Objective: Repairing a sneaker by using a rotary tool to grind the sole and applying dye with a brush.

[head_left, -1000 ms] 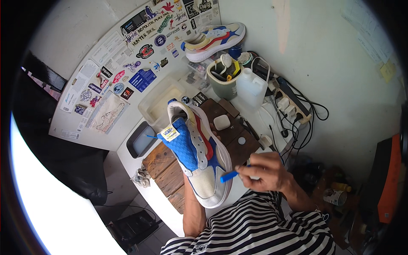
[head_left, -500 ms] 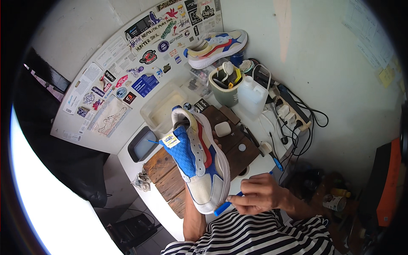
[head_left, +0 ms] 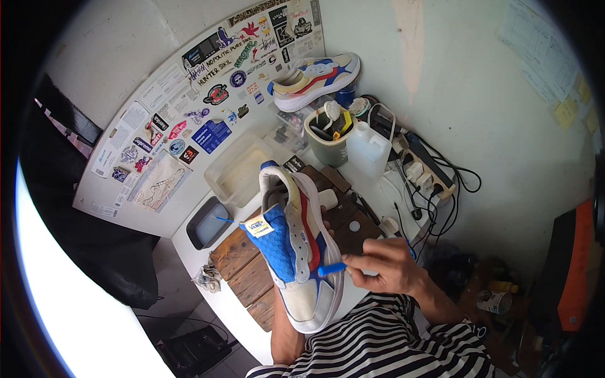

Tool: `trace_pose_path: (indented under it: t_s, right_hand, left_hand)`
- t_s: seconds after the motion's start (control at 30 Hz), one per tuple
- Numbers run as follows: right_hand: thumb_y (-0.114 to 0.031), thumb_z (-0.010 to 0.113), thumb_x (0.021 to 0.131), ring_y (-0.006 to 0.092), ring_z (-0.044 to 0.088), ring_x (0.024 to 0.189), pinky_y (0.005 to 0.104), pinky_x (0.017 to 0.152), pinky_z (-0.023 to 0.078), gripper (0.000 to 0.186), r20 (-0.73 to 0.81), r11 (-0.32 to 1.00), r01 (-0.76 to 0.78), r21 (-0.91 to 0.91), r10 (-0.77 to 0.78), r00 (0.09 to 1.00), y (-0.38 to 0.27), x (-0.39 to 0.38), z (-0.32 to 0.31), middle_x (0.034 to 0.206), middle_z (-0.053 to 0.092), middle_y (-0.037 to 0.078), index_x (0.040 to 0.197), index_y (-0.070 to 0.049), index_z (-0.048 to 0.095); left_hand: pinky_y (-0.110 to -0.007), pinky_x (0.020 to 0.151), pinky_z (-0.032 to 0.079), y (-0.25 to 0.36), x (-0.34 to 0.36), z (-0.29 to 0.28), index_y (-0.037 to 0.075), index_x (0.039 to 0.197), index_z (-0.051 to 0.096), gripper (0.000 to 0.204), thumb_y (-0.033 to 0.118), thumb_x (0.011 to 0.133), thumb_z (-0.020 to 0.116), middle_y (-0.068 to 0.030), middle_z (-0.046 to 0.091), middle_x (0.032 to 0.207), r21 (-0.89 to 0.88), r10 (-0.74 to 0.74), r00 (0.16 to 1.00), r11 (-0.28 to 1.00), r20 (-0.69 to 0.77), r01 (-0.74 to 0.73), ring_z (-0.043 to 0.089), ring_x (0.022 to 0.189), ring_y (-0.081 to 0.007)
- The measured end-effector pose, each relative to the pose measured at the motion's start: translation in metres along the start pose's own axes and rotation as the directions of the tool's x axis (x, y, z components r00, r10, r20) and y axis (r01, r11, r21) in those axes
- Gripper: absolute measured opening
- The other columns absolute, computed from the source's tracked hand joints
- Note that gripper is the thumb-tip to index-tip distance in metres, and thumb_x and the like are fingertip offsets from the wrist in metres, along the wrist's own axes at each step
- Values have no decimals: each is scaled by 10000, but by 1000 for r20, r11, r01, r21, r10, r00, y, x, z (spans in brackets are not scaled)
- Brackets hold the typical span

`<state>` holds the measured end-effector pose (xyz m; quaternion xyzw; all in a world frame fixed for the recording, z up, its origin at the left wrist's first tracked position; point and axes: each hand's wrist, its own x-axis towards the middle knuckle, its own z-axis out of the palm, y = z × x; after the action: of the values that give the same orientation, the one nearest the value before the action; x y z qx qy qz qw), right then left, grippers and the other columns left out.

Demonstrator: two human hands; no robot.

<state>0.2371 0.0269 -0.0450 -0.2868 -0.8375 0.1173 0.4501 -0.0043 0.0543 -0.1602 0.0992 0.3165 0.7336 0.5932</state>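
My left hand holds a sneaker up from behind and below; most of its fingers are hidden by the shoe. Laceless, the shoe has a blue woven tongue and cream, grey and red panels, its toe pointing toward me. Pinched in my right hand is a slim blue pen-like tool; whether it is a marker or a brush I cannot tell. The tool's blue end meets the shoe's outer side, near the blue panel above the white sole.
Under the shoe lies a dark wooden board on a white table. Behind are a grey tray, a clear tub, a tool bucket, a white jug and the matching sneaker. Cables and a power strip run along the right.
The blue tool has moved from the toe's sole edge up along the shoe's side. My right hand rose with it. The shoe has shifted slightly toward me, and the whole view has moved a little.
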Motion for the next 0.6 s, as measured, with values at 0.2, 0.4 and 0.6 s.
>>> trace_pose_path:
  t_s: [0.2, 0.4, 0.6]
  right_hand:
    - [-174, 841, 832, 88, 559, 557, 258, 477, 516, 224, 168, 960, 171, 221, -210, 963, -40, -1, -1, 767, 523, -45, 1040, -129, 773]
    - [-79, 859, 784, 103, 554, 553, 284, 468, 495, 262, 31, 999, -19, 26, 18, 999, 0, -1, -4, 723, 500, -31, 1030, -117, 781]
    - [-37, 830, 781, 110, 540, 555, 297, 468, 466, 279, 55, 985, 96, 145, -104, 993, -29, -5, -17, 742, 552, -24, 1052, -87, 782]
  left_hand:
    - [-433, 1033, 570, -6, -6, -11, 142, 1462, 534, 640, 613, 1124, 264, -112, 665, 1328, -7, -6, 1000, 1000, 19, 6, 666, 1155, -277]
    - [-433, 1032, 570, -12, -57, -55, 141, 1460, 535, 636, 609, 1125, 264, -113, 667, 1324, -10, -42, 999, 999, 23, 42, 667, 1152, -277]
    - [-434, 1031, 570, -2, -1, -20, 141, 1458, 536, 633, 606, 1126, 263, -113, 668, 1321, -14, -61, 998, 998, -9, 61, 668, 1150, -277]
